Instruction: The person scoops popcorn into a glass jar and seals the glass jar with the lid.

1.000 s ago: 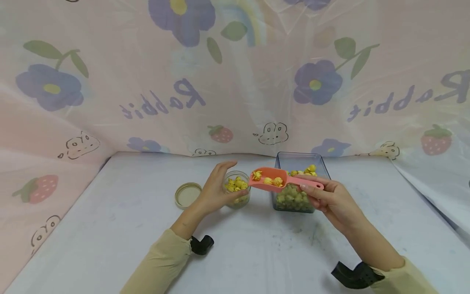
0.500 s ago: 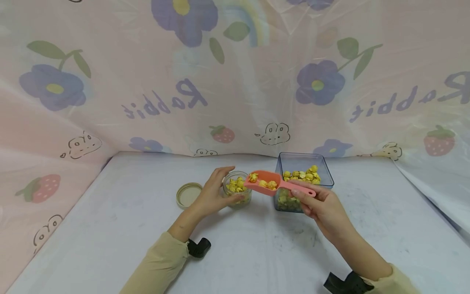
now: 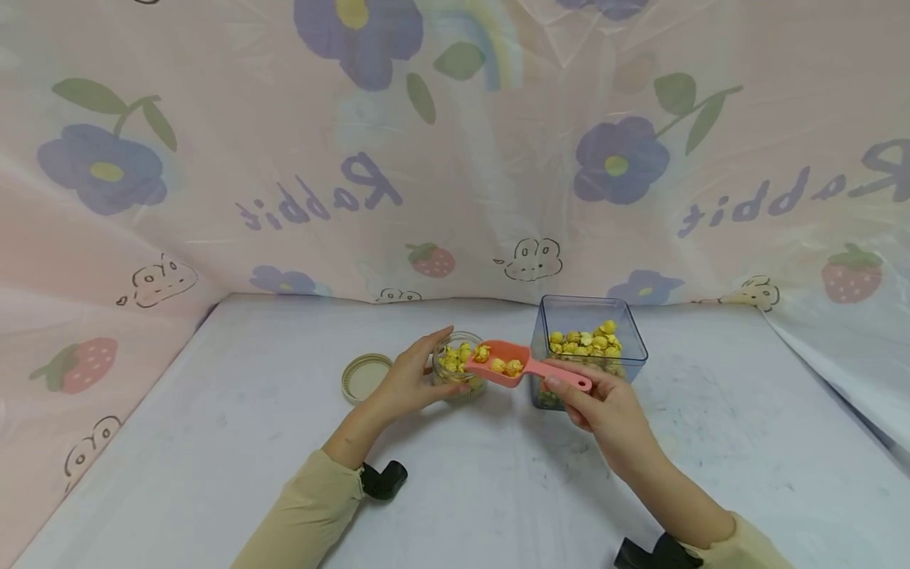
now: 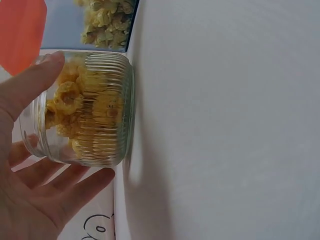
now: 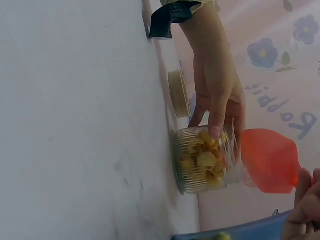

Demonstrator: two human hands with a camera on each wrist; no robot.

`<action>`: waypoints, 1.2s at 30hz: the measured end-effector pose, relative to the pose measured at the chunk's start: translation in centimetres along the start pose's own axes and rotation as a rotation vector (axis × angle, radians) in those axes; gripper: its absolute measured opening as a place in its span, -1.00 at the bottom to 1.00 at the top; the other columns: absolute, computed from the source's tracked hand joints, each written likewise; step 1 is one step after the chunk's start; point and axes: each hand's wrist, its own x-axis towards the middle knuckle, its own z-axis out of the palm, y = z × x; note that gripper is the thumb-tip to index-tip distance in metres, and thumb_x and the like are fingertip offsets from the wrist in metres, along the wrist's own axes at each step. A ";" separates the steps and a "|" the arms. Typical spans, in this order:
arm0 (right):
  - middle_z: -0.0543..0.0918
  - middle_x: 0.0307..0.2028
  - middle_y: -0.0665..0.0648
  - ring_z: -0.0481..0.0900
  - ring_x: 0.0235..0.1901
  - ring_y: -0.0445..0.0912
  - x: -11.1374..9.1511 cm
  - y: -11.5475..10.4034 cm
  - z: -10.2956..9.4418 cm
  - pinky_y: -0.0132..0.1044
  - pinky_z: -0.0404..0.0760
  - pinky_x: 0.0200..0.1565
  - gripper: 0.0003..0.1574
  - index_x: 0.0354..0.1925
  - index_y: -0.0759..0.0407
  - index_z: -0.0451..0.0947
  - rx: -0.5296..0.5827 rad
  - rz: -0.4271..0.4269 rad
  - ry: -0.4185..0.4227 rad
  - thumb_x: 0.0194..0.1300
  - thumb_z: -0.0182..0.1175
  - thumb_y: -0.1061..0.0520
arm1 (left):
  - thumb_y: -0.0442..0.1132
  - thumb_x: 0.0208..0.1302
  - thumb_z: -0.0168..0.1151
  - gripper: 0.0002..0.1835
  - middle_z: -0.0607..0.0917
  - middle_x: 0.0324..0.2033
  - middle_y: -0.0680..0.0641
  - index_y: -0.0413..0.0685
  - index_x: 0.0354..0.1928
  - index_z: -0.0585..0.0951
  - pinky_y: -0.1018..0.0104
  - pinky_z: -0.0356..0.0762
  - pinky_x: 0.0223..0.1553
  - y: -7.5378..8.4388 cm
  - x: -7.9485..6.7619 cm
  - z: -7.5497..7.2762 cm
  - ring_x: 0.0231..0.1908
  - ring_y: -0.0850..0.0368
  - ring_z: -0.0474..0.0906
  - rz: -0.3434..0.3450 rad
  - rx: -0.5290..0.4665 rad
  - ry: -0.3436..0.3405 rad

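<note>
Coral plastic at the jar's mouth: pinching the scoop (image 3: 506,379) by its handle between thumb and fingers of the right hand (image 3: 604,409). Bearing three visible pieces of popcorn (image 3: 498,365), roughly level, with lip over the right part of the jar's rim. Cannot tell whether touching glass.

Holding the glass jar (image 4: 112,70) with the left hand (image 3: 408,381), thumb on the near side, fingers curved round the far side. Partly filled with popcorn; about upright on the table (image 3: 498,490), between round lid (image 3: 366,378) at left and clear bluish tub (image 3: 583,311) of popcorn at right.

Judged as step in hand: transferring popcorn from tub to jar, just short of tipping. Called for next, by judgement: bringing the lip farther over the mouth, then raising the handle end while steadying the jar. Possible spill over the rim if tipped too early.

Compared with one second ago: brought leftward and lower with the scoop, from beside the jar to over its rim. Still three pieces in the bowl. More of the tub's contents exposed. No clear shift in lid or tub.
</note>
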 end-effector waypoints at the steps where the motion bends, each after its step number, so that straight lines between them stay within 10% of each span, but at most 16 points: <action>1: 0.39 -0.62 -0.07 0.22 -0.64 -0.23 0.0 0.0 0.1 -0.11 0.03 -0.50 -0.42 0.19 0.34 0.46 -0.005 -0.003 0.001 0.29 0.26 0.08 | -0.24 0.03 0.49 -0.07 0.29 0.36 -0.22 -0.11 0.43 0.20 0.06 0.51 0.14 0.0 0.0 0.0 0.34 -0.14 0.26 -0.006 -0.003 -0.001; 16: 0.47 -0.53 0.03 0.31 -0.61 -0.20 0.4 -0.3 1.5 -0.38 0.27 -0.60 -0.46 0.12 0.21 0.56 -0.147 -0.030 0.053 0.22 0.33 0.01 | -0.24 -0.02 0.52 -0.08 0.33 0.35 -0.17 -0.11 0.39 0.25 0.12 0.60 0.04 0.0 0.2 -0.3 0.26 -0.18 0.36 -0.044 -0.060 -0.001; 26: 0.68 -0.44 0.09 0.37 -0.66 -0.14 0.9 -1.4 1.6 -0.37 0.31 -0.65 -0.59 0.05 0.18 0.61 -0.366 -0.237 -0.013 0.28 0.27 0.04 | -0.25 -0.05 0.54 -0.08 0.39 0.31 -0.14 -0.09 0.38 0.28 0.19 0.62 -0.01 0.0 0.5 -0.3 0.23 -0.11 0.39 -0.057 -0.049 0.004; 36: 0.46 -0.62 0.07 0.34 -0.65 -0.17 1.0 -3.3 1.8 -0.38 0.29 -0.67 -0.58 0.06 0.12 0.62 -0.500 -0.194 -0.028 0.27 0.28 0.01 | -0.25 -0.06 0.55 -0.09 0.41 0.28 -0.14 -0.07 0.37 0.29 0.25 0.64 -0.07 -0.3 0.5 -0.2 0.22 -0.12 0.39 -0.050 -0.056 0.009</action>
